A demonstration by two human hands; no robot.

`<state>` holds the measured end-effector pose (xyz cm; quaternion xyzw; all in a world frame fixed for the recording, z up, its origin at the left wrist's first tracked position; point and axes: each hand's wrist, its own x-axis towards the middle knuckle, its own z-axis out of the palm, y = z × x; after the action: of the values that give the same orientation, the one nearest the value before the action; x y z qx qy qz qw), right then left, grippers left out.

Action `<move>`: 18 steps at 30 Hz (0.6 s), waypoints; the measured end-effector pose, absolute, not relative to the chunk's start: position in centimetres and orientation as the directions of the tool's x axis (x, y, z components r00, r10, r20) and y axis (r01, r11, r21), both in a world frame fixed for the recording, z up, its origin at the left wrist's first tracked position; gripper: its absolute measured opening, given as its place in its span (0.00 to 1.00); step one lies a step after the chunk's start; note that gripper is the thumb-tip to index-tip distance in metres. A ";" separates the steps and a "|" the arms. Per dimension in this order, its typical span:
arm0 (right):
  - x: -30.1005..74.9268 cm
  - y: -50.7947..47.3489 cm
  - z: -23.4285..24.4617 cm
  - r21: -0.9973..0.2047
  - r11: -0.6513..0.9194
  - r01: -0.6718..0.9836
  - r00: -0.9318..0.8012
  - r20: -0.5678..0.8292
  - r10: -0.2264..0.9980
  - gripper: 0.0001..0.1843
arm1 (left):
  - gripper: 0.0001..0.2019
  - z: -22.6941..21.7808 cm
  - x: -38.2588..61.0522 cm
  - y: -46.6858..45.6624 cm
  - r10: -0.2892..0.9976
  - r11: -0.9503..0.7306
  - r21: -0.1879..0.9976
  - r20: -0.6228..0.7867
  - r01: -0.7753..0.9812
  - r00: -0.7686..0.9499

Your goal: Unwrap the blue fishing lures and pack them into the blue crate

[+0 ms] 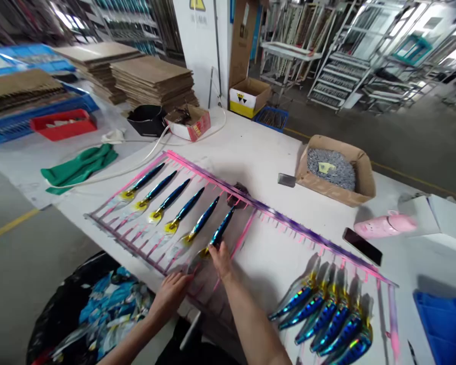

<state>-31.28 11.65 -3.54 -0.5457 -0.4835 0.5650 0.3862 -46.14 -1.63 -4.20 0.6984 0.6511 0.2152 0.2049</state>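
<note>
My right hand [221,259] grips a blue fishing lure [225,224] with a yellow end, at the right end of a slanted row. Beside that lure's clear lip, my left hand [173,291] rests low over the rack's near side, fingers together; what lies under its fingertips is hidden. More lures, such as this blue-backed lure [189,204], lie side by side to the left across a pink-stained rack [127,243] with short prongs. Several glossy lures [329,312] hang together from the rack's long purple bar [289,222] at the right.
Below the table's left edge stands a black-lined bin [57,314] with blue and clear scraps. A green glove [81,165] and white cable lie left. At right are a carton of grey pieces [330,170], a phone [362,245], a pink bottle [383,225] and a blue tray [444,324].
</note>
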 end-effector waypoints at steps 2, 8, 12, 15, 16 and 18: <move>-34.0 12.5 -4.7 -0.958 -0.266 0.102 -0.017 -0.269 0.963 0.21 | 0.10 -5.6 -48.0 -2.4 0.993 -0.109 0.560 0.096 0.822 0.066; -39.0 13.8 -5.2 -0.921 -0.305 0.243 0.207 -0.258 0.944 0.21 | 0.10 -6.2 -48.0 -3.1 0.986 -0.165 0.556 0.113 0.815 0.123; -40.4 12.3 -1.6 -0.891 -0.248 0.380 0.106 -0.224 0.969 0.25 | 0.12 -5.1 -49.8 -2.7 0.983 -0.151 0.773 0.054 0.616 0.174; -40.5 9.1 1.7 -0.878 -0.145 0.456 -0.123 -0.224 0.967 0.25 | 0.14 -3.8 -53.4 -2.7 0.973 0.128 0.954 -0.173 0.273 0.151; -40.5 7.8 2.6 -0.874 -0.079 0.479 -0.243 -0.219 0.945 0.25 | 0.17 -3.3 -55.0 -2.8 0.942 0.288 0.947 -0.306 0.140 0.137; -40.7 5.3 3.7 -0.820 0.149 0.552 -0.564 -0.236 0.792 0.23 | 0.26 -2.3 -58.0 -3.5 0.811 0.579 0.811 -0.562 -0.085 0.165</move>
<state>-40.69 5.30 3.73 -0.4496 -0.7472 0.4728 0.1265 -58.01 -3.55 -2.34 0.3245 0.5590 0.3244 0.6906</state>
